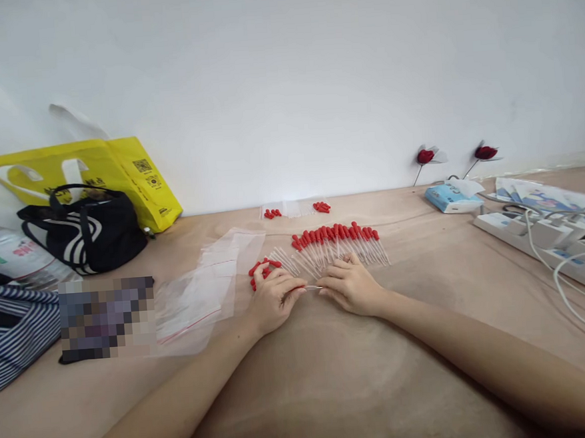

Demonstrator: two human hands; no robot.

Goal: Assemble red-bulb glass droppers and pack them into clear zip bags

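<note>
My left hand [274, 299] is closed in a pinch on a red rubber bulb, mostly hidden by the fingers. Opposite it, my right hand [352, 285] pinches a thin clear dropper tube [313, 287], which spans the short gap between both hands just above the table. Loose red rubber bulbs [274, 263] lie by my left fingers. Bare clear tubes [285, 261] are spread beyond the hands. Behind my right hand, a row of droppers with red bulbs [336, 232] lies fanned out, bulbs toward the wall.
Clear zip bags [211, 278] are stacked to the left. Bagged droppers [296, 209] lie near the wall. A black bag [85, 230], a yellow bag [155, 195] and a blurred-out item [106, 319] stand left. A tissue pack [451, 198] and power strips with cables [550, 248] sit right.
</note>
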